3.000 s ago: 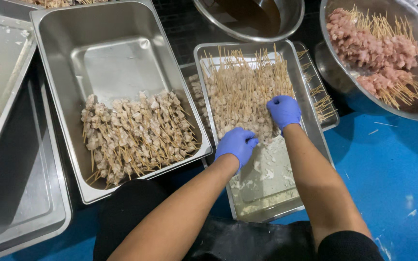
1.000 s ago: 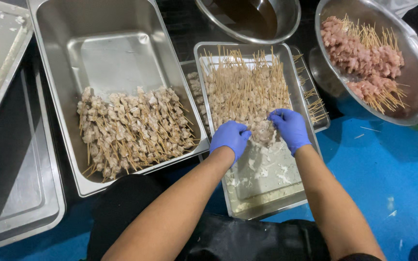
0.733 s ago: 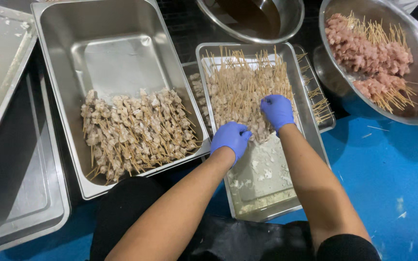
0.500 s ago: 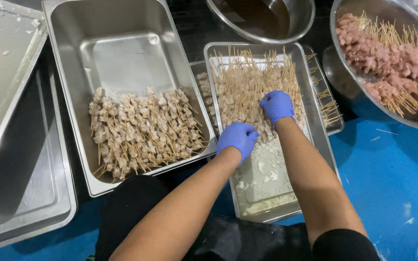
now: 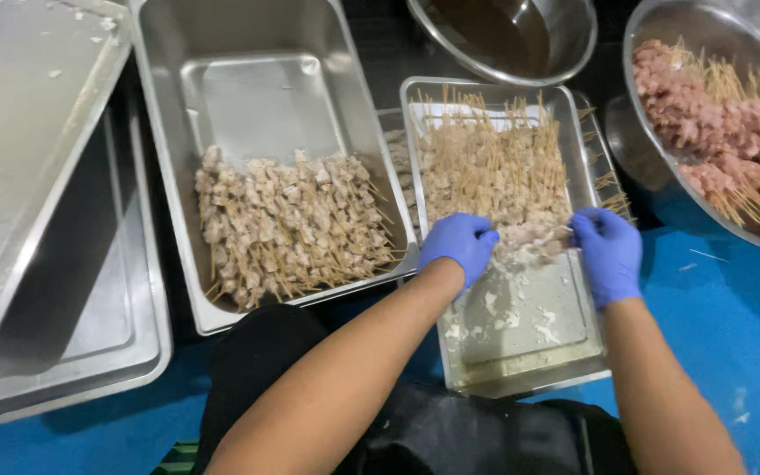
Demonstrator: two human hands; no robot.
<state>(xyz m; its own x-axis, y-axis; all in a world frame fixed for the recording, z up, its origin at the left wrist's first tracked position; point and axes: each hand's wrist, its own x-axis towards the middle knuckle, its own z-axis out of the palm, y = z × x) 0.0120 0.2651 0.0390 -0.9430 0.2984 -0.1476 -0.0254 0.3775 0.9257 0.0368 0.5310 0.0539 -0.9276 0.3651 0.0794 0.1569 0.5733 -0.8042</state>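
Note:
Both my hands wear blue gloves and work in a narrow steel tray [image 5: 521, 352] of breaded meat skewers [image 5: 490, 167]. My left hand [image 5: 457, 246] rests at the near left edge of the skewer pile, fingers curled onto it. My right hand [image 5: 609, 251] is at the pile's near right edge, by the tray wall, fingers bent around the nearest skewers [image 5: 534, 236]. The near half of this tray holds only pale crumbs and coating.
A deep steel pan [image 5: 257, 97] to the left holds a layer of coated skewers [image 5: 288, 224]. A steel bowl [image 5: 661, 114] of raw pink meat skewers [image 5: 710, 119] stands at the right. A bowl of dark liquid [image 5: 503, 31] is at the top; flat steel trays [image 5: 37, 220] lie left.
My right hand moved from the middle of the skewer pile to its near right edge. My left hand stayed at the near left edge. The camera view shifted slightly.

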